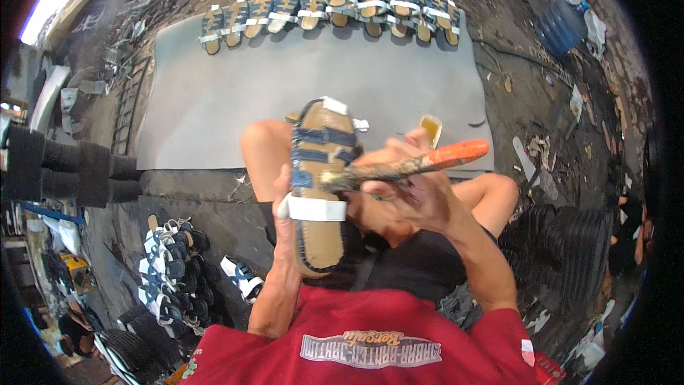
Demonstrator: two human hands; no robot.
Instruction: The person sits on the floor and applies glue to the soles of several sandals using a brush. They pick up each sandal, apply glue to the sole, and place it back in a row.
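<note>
My left hand grips a sandal by its left edge, holding it above my lap with the tan insole facing up. Dark blue straps cross its upper part, and a white strap lies lower down. In my right hand is a brush with an orange handle end and a dark, crusted shaft. Its pale tip appears to touch the insole between the blue straps and the white one. Beyond the right hand, a small container of yellowish stuff stands on the grey sheet.
Several similar sandals line the sheet's far edge. More sandals are heaped at left, with one sandal apart. Dark sole stacks stand at far left, others at right. A blue water jug lies back right.
</note>
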